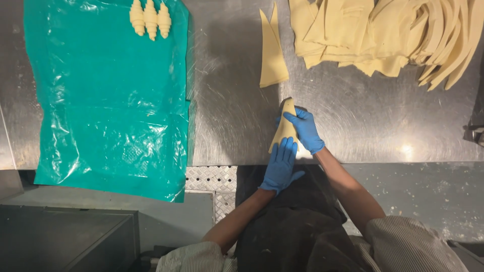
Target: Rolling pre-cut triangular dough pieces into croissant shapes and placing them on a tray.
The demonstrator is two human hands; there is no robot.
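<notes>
At frame centre we grasp one dough triangle [284,128] with our left hand [280,166] and right hand [305,130]; three rolled croissants [150,19] sit upper left on green plastic sheet [106,100] over steel table [232,116].

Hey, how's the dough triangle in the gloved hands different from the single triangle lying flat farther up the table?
The held dough triangle is gripped at both ends by the left hand and right hand; the loose triangle lies untouched. The held one looks narrower, stretched and rolled up at its far end; the loose one lies wide and flat. Both are pale yellow dough on the steel table.
</notes>
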